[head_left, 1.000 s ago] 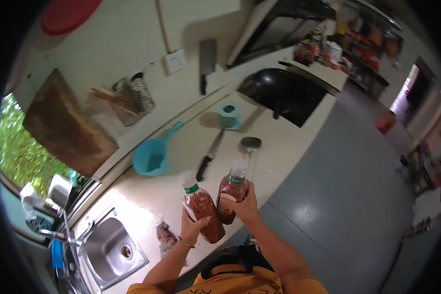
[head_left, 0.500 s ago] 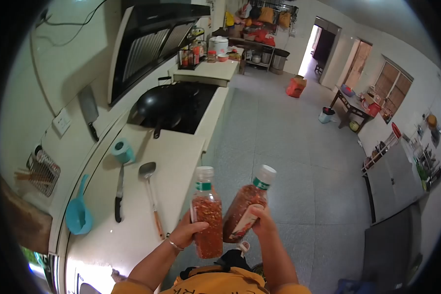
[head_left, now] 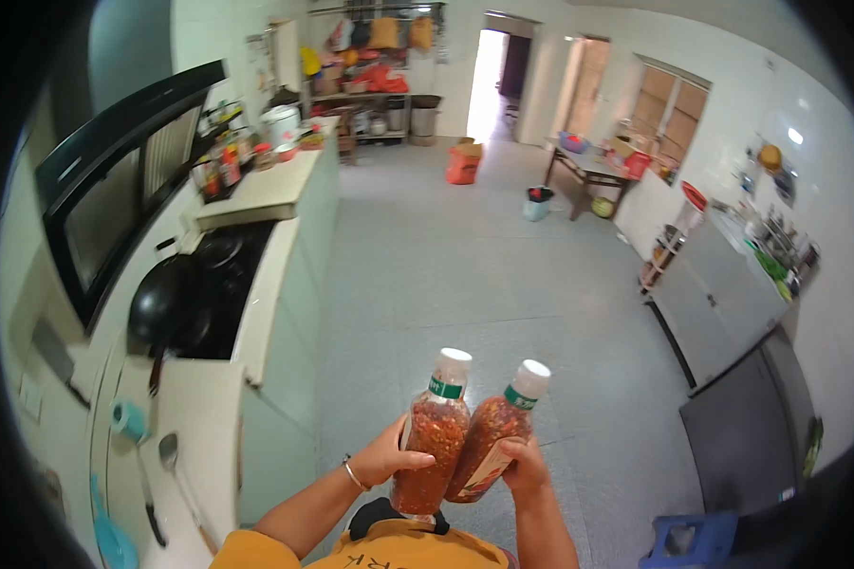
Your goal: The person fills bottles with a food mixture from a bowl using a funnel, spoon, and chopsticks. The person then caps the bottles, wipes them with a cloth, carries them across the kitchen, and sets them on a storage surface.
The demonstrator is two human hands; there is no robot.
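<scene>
Both hands [head_left: 381, 457] [head_left: 529, 467] around tilted bottles [head_left: 436, 431] [head_left: 491, 434]

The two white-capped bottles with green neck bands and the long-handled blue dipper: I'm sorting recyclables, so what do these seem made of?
White-capped bottles: clear and glossy, plastic or glass, since red flecked contents show through. Long-handled blue dipper: probably smooth plastic, judging by its even colour.

Grey floor [head_left: 413, 270], white walls [head_left: 835, 313]
</scene>
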